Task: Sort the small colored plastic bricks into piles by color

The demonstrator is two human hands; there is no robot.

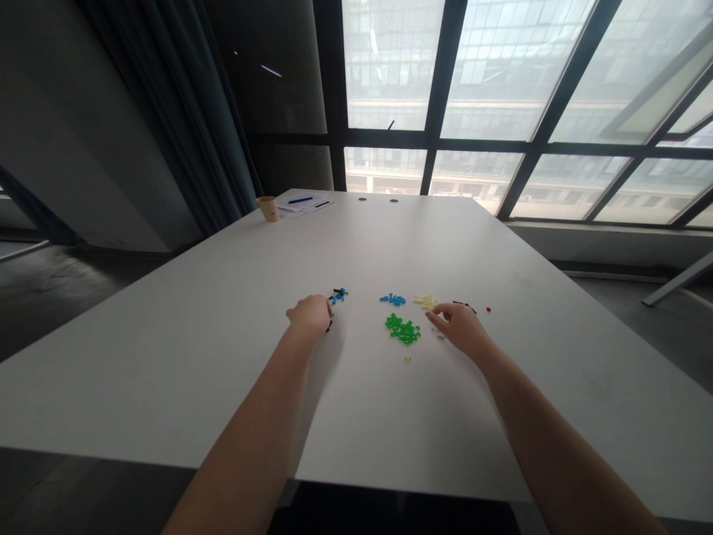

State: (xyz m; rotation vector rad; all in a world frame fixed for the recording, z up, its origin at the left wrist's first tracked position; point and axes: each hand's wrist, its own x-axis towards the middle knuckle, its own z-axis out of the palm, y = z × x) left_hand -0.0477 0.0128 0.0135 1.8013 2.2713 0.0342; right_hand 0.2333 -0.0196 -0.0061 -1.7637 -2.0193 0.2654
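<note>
While our left hand (309,316) curls shut beside blue-and-black pieces (338,295) at the middle of the table (167,357), our right hand (460,325) pinches closed by the cream pile (426,300); we'd best lift single pieces.

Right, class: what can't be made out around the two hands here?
Head view only.
Left hand: curled fingers hide whatever lies under them.
Right hand: pinch too small to show whether it holds a piece.
Dark pieces beside that hand: too small to count.
Papers: too far to read.
</note>
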